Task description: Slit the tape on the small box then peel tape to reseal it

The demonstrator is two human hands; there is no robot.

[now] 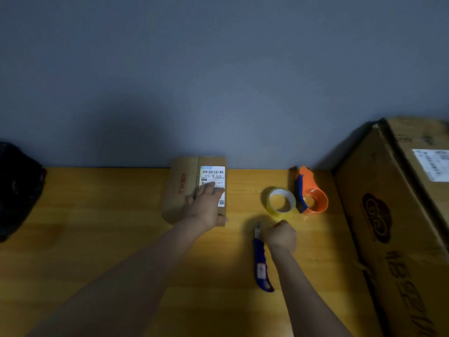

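Note:
A small brown cardboard box (181, 190) with a white shipping label lies on the wooden table against the wall. My left hand (205, 204) rests flat on its top, fingers spread over the label. A blue utility knife (261, 261) lies on the table, blade end pointing away from me. My right hand (281, 235) hovers just right of the blade end, fingers curled into a loose fist, with nothing visibly in it. A roll of clear yellowish tape (281, 200) stands beyond that hand, touching an orange tape dispenser (312, 193).
A large cardboard box (398, 215) fills the right side of the wooden table (97, 239). A black bag (17, 190) sits at the far left edge. A grey wall rises behind the table.

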